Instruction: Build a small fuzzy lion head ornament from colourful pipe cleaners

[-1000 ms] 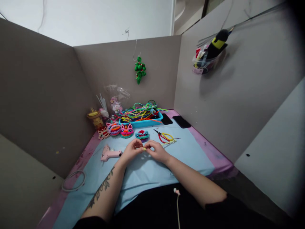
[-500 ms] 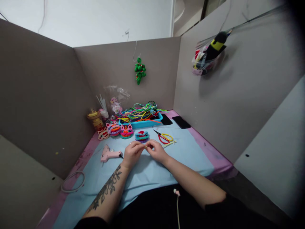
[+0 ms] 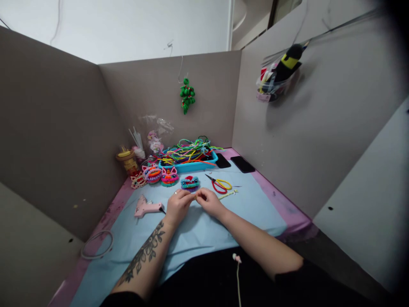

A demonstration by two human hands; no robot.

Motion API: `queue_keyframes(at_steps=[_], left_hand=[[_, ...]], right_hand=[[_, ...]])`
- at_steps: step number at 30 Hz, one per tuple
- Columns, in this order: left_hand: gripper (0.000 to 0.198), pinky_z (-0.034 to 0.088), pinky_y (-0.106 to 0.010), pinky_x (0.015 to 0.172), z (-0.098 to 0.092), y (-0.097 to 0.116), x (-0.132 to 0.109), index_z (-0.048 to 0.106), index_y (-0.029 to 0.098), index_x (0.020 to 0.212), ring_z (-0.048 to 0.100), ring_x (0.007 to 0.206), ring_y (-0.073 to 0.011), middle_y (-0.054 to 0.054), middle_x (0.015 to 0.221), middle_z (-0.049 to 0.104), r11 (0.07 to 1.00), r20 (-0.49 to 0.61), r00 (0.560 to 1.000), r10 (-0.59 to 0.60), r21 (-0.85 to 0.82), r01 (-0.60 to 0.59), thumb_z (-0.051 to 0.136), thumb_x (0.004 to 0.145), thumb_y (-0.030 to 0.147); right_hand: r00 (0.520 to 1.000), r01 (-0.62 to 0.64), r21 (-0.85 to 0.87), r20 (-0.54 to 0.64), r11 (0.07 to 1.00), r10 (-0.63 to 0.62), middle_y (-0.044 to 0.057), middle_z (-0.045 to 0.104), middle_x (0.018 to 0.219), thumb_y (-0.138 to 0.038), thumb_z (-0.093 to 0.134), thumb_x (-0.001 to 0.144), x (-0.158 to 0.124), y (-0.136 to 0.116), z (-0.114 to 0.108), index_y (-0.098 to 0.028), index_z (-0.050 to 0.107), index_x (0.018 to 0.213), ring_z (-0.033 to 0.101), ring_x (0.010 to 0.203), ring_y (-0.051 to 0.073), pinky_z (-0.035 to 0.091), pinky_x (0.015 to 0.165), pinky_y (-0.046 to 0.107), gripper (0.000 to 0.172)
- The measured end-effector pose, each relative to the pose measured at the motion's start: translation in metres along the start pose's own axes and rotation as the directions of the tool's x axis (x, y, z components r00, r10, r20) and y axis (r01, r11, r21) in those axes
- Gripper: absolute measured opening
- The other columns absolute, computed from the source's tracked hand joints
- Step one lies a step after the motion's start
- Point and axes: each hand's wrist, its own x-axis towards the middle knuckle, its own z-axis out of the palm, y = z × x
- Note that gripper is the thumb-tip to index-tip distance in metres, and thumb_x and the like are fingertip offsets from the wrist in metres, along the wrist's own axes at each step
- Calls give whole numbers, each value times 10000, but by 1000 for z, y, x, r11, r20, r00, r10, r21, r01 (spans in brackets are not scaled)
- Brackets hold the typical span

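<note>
My left hand [image 3: 179,204] and my right hand [image 3: 209,201] meet over the cloth, fingertips pinched together. A small yellowish bit shows between them. A pale yellow pipe cleaner [image 3: 228,194] sticks out behind my right hand; whether it joins that bit is hidden by the hand. Just beyond my fingers sits a blue fuzzy animal head [image 3: 190,183] with red on top and purple below. Scissors [image 3: 220,184] with red and yellow handles lie open to its right. To the left of my left hand rests a pink glue gun [image 3: 148,207].
A blue tray [image 3: 179,167] heaped with colourful pipe cleaners stands at the back, with two black phones [image 3: 243,164] to its right. Several finished fuzzy heads [image 3: 169,175] sit left. A coiled cable [image 3: 97,244] lies at the left edge. Grey partitions [image 3: 166,98] enclose the table.
My hands stay together in nearly the same place, with only a slight finger movement. The pale pipe cleaner's far end has shifted slightly outward and nearer. The whole view has drifted a little.
</note>
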Motion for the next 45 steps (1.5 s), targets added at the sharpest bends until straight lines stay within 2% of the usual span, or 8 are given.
queue_keyframes(at_steps=[7, 13, 24, 33, 37, 41, 43, 45], left_hand=[[150, 451, -300, 740, -1, 4, 2, 669, 212, 902, 562, 815, -177, -67, 843, 643, 994, -37, 998, -55, -101, 51, 536, 834, 226], [135, 460, -328, 774, -2, 6, 1, 610, 189, 935, 577, 844, -178, -68, 872, 648, 980, 5, 1000, -28, -198, 29, 523, 832, 185], [162, 482, -309, 723, 2, 4, 0, 640, 182, 958, 591, 788, -168, -74, 848, 662, 994, -44, 999, -9, -113, 4, 540, 831, 186], [125, 481, -298, 715, 3, 3, 1, 642, 170, 893, 597, 754, -166, -68, 805, 669, 998, -62, 997, -45, -43, 42, 542, 821, 197], [109, 480, -303, 730, 2, 4, 1, 655, 170, 857, 605, 764, -177, -69, 798, 679, 993, -88, 990, -110, -55, 106, 564, 801, 192], [115, 482, -284, 711, 3, 7, 0, 672, 169, 834, 611, 748, -169, -68, 796, 683, 958, -83, 965, -249, -169, 233, 576, 791, 216], [131, 484, -266, 679, 3, 8, 1, 682, 171, 828, 616, 728, -160, -65, 805, 686, 899, -45, 930, -365, -276, 339, 587, 786, 251], [154, 484, -255, 655, 2, 10, 3, 694, 167, 809, 623, 708, -160, -61, 793, 693, 796, 11, 868, -496, -395, 459, 618, 761, 293]], right_hand=[[985, -168, 247, 73, 954, 154, -26, 554, 598, -314, 634, 720, 2, -5, -4, -157, 596, 680, 485, 560, 107, 393, 567, 242, 167], [986, -167, 293, 40, 942, 162, -22, 576, 637, -306, 673, 693, 2, -4, -4, -163, 609, 721, 507, 591, 111, 403, 591, 243, 159], [997, 50, 15, -52, 999, -49, 13, 582, 710, -298, 614, 775, 0, -2, -4, -178, 638, 748, 527, 676, 138, 421, 631, 253, 125], [997, 27, -22, -69, 999, -28, 7, 599, 730, -195, 581, 759, -1, 0, -1, -171, 626, 821, 533, 640, 122, 435, 591, 235, 80], [995, -10, 7, -102, 1000, 11, 13, 622, 724, -198, 585, 750, -1, 4, -1, -168, 641, 778, 563, 661, 134, 458, 614, 247, 69], [989, 105, -32, -106, 994, -107, 19, 613, 697, -184, 586, 765, -3, -3, -3, -173, 664, 758, 557, 652, 135, 455, 613, 254, 79], [977, 184, -51, -104, 982, -189, 20, 606, 683, -180, 583, 779, -3, -8, -4, -179, 675, 772, 547, 635, 131, 453, 606, 257, 92], [962, 245, -51, -111, 968, -249, 24, 616, 689, -183, 583, 792, -4, -11, -4, -186, 683, 802, 548, 631, 131, 458, 606, 261, 101]])
